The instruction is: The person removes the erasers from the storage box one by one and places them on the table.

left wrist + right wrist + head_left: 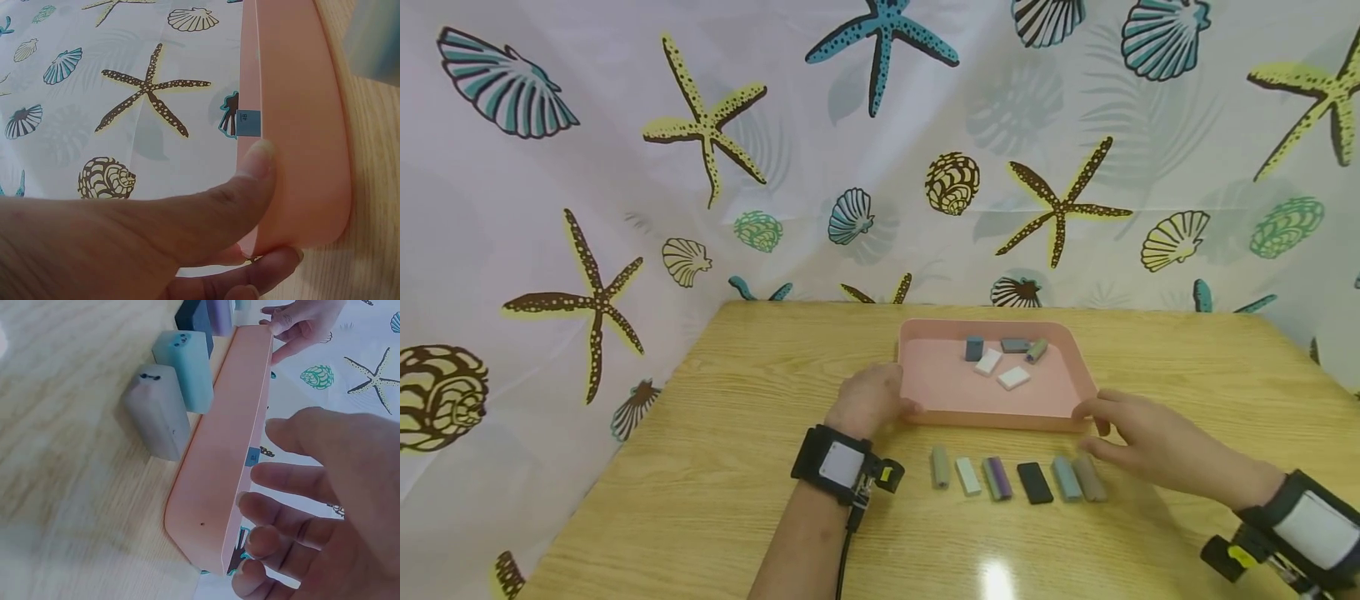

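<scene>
A pink tray [992, 419] stands on the wooden table with several small blocks inside. My left hand [868, 402] grips its left front corner, thumb [259, 162] on the front wall at the rim and fingers around the side. By the right front corner, my right hand [1157, 446] has its fingers spread and loosely bent, with fingertips [250, 503] right at the rim. Just below that hand lie a tan block [1089, 477] and a light blue block [1066, 478]. Inside the tray are a dark blue block [974, 348], a white block [1014, 377] and an olive block [1036, 351].
In front of the tray, the row continues leftward with a black block [1035, 482], a purple-striped block [997, 478], a white block [967, 476] and a pale green block [940, 467]. A shell-patterned cloth [880, 167] hangs behind the table [715, 467].
</scene>
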Available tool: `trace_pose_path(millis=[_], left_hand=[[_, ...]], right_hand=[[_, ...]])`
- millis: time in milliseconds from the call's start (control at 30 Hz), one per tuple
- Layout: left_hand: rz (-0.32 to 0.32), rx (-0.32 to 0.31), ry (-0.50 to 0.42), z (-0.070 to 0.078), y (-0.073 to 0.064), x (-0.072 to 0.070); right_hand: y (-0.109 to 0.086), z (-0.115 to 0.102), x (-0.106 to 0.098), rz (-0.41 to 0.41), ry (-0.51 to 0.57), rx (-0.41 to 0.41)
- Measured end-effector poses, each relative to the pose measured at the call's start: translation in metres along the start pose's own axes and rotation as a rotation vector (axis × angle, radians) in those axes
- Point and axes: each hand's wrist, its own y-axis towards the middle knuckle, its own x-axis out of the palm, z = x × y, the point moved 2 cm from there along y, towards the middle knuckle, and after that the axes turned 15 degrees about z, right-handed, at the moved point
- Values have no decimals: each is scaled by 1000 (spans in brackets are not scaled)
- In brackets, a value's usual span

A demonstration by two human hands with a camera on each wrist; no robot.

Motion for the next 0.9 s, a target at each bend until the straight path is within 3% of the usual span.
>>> trace_pose_path(millis=[200,533,800,900], left_hand=[[2,-4,8,0,1,1],[1,8,28,3,1,0],[0,-3,29,2,1,-1],[2,-5,34,1,1,-1]], right_hand=[[17,4,3,24,-18,-5],[45,20,15,26,-40,65],[66,22,29,31,-40,64],[75,22,35,16,-38,99]])
